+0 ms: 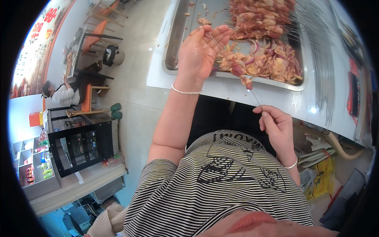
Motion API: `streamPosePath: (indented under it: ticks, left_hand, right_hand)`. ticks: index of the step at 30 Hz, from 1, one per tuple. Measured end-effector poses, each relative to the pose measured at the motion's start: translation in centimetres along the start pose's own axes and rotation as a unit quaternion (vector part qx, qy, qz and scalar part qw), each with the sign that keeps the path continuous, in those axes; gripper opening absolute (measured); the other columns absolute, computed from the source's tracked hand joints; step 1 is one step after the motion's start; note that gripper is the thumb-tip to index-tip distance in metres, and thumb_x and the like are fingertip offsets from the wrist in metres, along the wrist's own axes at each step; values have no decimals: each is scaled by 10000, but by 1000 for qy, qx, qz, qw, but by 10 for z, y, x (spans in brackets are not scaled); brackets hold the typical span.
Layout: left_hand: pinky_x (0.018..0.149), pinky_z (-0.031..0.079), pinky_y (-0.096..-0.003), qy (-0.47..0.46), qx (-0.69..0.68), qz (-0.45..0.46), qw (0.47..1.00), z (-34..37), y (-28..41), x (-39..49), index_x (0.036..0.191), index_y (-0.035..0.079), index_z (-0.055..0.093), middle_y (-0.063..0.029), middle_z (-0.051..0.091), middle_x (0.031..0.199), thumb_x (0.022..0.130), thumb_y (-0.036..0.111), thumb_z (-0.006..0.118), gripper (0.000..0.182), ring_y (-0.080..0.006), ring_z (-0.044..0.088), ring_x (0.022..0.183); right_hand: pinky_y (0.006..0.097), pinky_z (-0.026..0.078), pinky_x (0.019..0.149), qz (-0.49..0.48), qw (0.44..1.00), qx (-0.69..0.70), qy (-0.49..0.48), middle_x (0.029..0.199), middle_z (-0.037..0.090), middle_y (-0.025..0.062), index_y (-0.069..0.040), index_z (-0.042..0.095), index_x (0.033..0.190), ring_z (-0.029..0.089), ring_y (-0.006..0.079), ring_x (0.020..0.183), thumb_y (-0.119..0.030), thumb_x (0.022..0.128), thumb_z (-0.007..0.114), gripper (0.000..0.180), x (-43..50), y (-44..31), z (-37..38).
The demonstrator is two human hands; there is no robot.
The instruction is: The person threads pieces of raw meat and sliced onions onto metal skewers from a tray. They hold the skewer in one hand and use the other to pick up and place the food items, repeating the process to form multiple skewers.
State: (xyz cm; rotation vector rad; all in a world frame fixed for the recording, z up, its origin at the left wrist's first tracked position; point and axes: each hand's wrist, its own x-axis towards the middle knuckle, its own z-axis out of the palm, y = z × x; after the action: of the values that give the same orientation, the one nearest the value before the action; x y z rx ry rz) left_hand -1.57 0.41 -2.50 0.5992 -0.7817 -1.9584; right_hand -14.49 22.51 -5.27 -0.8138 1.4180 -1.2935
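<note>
My right hand (278,127) pinches the lower end of a thin metal skewer (255,97). Chunks of raw meat (237,70) are threaded along it, and its upper part slants toward my left hand (200,51). That hand is turned palm up over the metal tray (170,63), its thumb and fingers around a small meat piece (207,34) at the skewer's tip; the fingers partly hide the piece. Beneath the skewer, loose marinated meat with sliced red onion (272,63) lies in the tray's near right corner. Finished meat skewers (260,19) are stacked behind it.
Bare metal skewers (324,74) lie on the white table (296,102) to the right. Below the table is a yellow bag (321,177). At far left, a seated person (66,91) is at another table, near a black display cabinet (83,145) and a lined bin (114,56).
</note>
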Motion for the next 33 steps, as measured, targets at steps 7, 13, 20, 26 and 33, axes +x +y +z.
streamPosePath:
  ticks: [7, 13, 20, 26, 33]
  left_hand:
    - [898, 498, -416, 7, -11, 5, 1000, 3, -1, 0, 938, 23, 470, -246, 596, 1047, 991, 153, 320, 205, -366, 594, 1048]
    - [810, 496, -366, 5, 35, 19, 999, -3, -10, -1, 964, 30, 490, -113, 558, 881, 1010, 184, 352, 211, -281, 582, 908]
    - [696, 457, -329, -46, 139, 101, 984, 6, -14, -9, 966, 33, 481, -53, 468, 772, 1019, 224, 372, 227, -194, 504, 725]
    - [721, 452, -335, -36, 107, 162, 980, 11, -21, -12, 961, 26, 486, -48, 464, 759, 1021, 208, 370, 224, -179, 485, 729]
    - [729, 441, -301, -4, 75, 147, 986, 2, -42, -12, 979, 69, 480, -9, 431, 834, 1021, 172, 367, 158, -110, 442, 729]
  right_hand:
    - [167, 269, 459, -1, 1000, -7, -3, 608, 512, -22, 34, 650, 1006, 394, 10, 520, -48, 923, 476, 210, 0, 0, -1]
    - [171, 272, 463, 12, 1000, -20, -17, 604, 507, -20, 37, 649, 1002, 401, 14, 526, -46, 918, 475, 210, 3, 0, -4]
    - [186, 349, 495, 33, 999, -18, 12, 606, 518, -10, 57, 652, 965, 442, 34, 540, -11, 911, 467, 204, -3, -9, -4]
    - [165, 272, 454, 30, 999, -9, 34, 602, 509, -20, 38, 649, 978, 388, 7, 508, -36, 918, 468, 204, -11, -3, 2]
    - [192, 381, 514, 18, 1000, 11, 20, 615, 541, -13, 29, 658, 941, 475, 37, 565, -54, 919, 477, 201, -4, 16, -3]
